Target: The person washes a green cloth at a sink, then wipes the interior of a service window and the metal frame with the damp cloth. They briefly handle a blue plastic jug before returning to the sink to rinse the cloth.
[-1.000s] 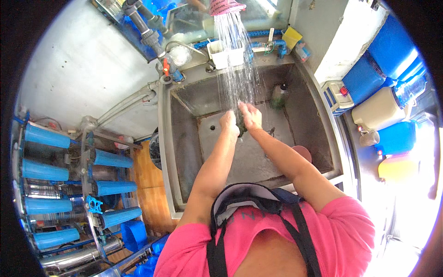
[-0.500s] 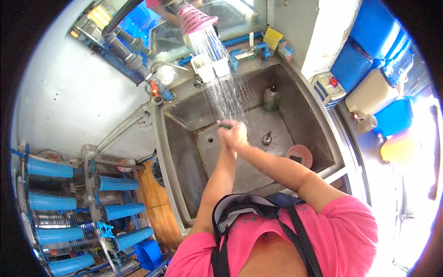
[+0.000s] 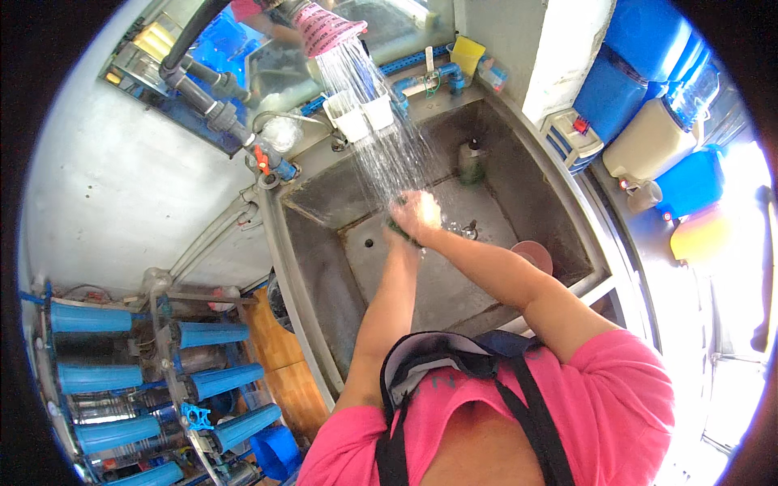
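My two hands are together over the sink, under falling water. My right hand (image 3: pixel 422 213) is closed, its fingers wrapped over a dark green pad (image 3: pixel 403 232). The pad lies against my left hand (image 3: pixel 396 236) near the wrist; its exact kind is too small to make out. Most of my left hand is hidden behind my right, so its fingers do not show. Water pours from a spout wrapped in pink printed material (image 3: pixel 330 31) at the top and splashes over both hands.
The deep grey sink (image 3: pixel 356 275) holds a bottle (image 3: pixel 471 162) at the back and a pink bowl (image 3: pixel 532 255) at the right. White containers (image 3: pixel 348 119) hang at the back rim. An orange-handled valve (image 3: pixel 262 159) stands at the left corner. Blue filter housings (image 3: pixel 101 379) line the lower left.
My right hand has shifted over my left, and the green pad now shows lower, by the left wrist. The whole view has shifted slightly. Water now falls directly onto both hands.
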Demonstrator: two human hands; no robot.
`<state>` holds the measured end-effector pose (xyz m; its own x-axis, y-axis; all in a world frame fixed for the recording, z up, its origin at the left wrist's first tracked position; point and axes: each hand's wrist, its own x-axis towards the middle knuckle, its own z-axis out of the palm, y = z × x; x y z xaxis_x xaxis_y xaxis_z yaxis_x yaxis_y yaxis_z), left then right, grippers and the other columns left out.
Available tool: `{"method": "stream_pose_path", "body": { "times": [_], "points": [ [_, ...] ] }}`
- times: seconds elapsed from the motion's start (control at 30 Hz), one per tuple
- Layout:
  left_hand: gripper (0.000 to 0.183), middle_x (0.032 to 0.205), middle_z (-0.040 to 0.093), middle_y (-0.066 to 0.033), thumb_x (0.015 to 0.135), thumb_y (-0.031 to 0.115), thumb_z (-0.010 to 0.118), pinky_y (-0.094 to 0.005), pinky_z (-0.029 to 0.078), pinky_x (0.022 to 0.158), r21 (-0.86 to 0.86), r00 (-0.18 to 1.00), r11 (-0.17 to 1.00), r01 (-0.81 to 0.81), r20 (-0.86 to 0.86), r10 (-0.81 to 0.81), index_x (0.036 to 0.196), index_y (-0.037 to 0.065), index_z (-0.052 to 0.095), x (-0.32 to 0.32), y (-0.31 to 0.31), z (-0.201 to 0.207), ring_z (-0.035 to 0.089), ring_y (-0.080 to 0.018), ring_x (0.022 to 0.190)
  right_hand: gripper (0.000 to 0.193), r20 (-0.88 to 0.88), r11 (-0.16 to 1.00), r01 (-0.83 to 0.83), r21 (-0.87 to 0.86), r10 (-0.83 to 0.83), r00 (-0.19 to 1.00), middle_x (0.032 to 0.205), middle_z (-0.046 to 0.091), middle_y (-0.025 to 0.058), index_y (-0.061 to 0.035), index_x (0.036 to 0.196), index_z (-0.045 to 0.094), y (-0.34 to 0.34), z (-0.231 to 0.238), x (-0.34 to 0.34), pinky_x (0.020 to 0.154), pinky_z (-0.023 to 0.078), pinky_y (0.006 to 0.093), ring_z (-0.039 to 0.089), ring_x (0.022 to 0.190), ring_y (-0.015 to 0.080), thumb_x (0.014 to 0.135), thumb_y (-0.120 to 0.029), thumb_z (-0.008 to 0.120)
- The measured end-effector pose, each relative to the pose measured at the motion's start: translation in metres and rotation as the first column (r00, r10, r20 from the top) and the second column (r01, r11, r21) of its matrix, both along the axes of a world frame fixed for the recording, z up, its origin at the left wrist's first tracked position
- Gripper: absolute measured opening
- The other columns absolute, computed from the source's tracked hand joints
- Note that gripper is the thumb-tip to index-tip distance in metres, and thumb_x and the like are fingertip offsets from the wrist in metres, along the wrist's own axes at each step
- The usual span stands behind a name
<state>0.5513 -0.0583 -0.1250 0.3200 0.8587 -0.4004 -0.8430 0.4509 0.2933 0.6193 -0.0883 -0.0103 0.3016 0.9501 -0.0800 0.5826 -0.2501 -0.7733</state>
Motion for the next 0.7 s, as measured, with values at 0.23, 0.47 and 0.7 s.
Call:
{"method": "stream_pose_path", "body": {
  "times": [0.23,0.47,0.7],
  "points": [
    [0.028,0.1,0.064,-0.0085,0.09,0.027,0.048,-0.0452,0.05,0.08,-0.12,0.918,0.992,-0.05,-0.395,-0.002,0.102,0.006,0.06,0.01,-0.004,0.031,0.063,-0.0272,0.088,0.042,-0.225,0.956,0.289,0.045,-0.273,0.936,0.097,0.067,0.0238,-0.002,0.1,0.069,0.03,-0.035,0.027,0.083,0.051,0.0427,0.065,0.093,0.0355,0.074,-0.035,0.07],
    [0.041,0.114,0.06,-0.0101,0.094,0.039,0.039,-0.0412,0.05,0.082,-0.017,0.991,0.991,0.134,0.011,-0.134,0.111,0.006,0.057,-0.009,-0.024,0.037,0.06,-0.0275,0.101,0.031,-0.083,0.922,0.212,0.325,-0.196,0.977,0.103,0.066,0.015,-0.0074,0.094,0.069,-0.011,-0.057,-0.03,0.089,0.046,0.0429,0.058,0.103,0.0348,0.069,-0.027,0.071],
    [0.042,0.114,0.06,-0.0106,0.094,0.039,0.037,-0.0415,0.05,0.082,-0.017,0.992,0.994,0.11,0.065,-0.108,0.112,0.006,0.056,-0.02,-0.012,-0.008,0.06,-0.0274,0.101,0.026,0.147,0.968,0.003,0.253,-0.042,0.988,0.084,0.066,0.0109,-0.0098,0.075,0.063,-0.031,0.006,-0.035,0.08,0.049,0.0455,0.062,0.086,0.0329,0.075,-0.036,0.067]
  ]
}}
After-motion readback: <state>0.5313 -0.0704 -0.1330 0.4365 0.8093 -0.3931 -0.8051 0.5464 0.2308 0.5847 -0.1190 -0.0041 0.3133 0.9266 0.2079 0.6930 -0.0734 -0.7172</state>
